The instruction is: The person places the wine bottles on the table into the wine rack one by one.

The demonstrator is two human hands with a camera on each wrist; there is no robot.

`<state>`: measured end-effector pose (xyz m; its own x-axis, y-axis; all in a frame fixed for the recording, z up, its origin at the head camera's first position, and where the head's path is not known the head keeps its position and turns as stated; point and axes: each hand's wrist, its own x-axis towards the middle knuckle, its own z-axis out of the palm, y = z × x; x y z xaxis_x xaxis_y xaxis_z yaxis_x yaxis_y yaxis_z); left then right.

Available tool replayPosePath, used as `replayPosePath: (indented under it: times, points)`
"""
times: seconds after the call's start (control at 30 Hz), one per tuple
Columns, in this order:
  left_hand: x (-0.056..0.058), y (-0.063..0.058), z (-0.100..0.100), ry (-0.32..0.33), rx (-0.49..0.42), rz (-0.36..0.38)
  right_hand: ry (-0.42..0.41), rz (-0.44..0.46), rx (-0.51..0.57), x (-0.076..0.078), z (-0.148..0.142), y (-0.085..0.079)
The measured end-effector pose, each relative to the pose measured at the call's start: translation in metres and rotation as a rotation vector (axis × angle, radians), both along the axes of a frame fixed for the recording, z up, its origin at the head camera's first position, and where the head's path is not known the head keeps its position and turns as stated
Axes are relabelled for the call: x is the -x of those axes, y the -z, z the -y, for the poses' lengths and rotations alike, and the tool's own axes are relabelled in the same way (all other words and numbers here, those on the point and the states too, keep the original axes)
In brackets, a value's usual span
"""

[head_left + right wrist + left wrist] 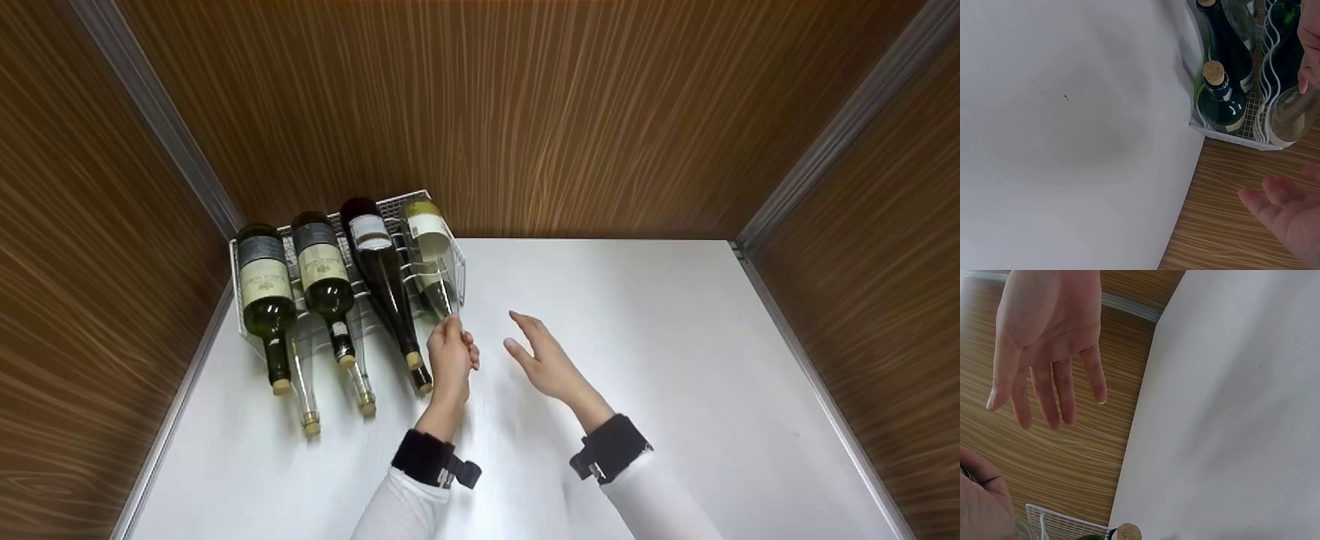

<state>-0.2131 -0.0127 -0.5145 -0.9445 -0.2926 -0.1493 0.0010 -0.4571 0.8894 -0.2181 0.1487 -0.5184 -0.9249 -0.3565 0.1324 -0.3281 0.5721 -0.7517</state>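
My left hand [451, 358] grips the neck of a clear glass bottle [430, 232] with a pale label, at the right end of a white wire rack [459, 274]. The bottle's base points toward the back wall, and its mouth is hidden by the hand. In the right wrist view the left hand [1310, 48] is partly cut off at the upper right edge, on the clear bottle [1292, 115]. My right hand [553, 369] is held to the right of it over the white table, fingers extended and holding nothing.
Left of the clear bottle, a slim dark bottle [384, 274] and two green bottles, one [268, 289] at the far left, lie on the rack's upper level. More corked bottles, including a clear one [306, 390], lie beneath. Wood-grain panels [570, 120] enclose the white table [637, 300].
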Motion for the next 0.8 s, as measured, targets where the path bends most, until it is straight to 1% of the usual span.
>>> replayPosePath:
  times: [0.23, 0.47, 0.67, 0.8]
  points:
    - [0.007, 0.005, 0.000, -0.005, -0.005, -0.020, 0.001, 0.003, -0.001, 0.002, 0.003, 0.000]
    - [0.015, 0.005, 0.000, 0.011, -0.023, -0.014, -0.008, 0.000, -0.007, 0.003, 0.002, 0.000]
    - [0.025, 0.002, 0.002, 0.053, -0.059, 0.038, -0.013, -0.006, -0.003, 0.004, 0.002, -0.002]
    - [0.030, 0.001, 0.005, 0.091, -0.061, 0.081, -0.010, -0.006, -0.002, 0.004, 0.002, -0.001]
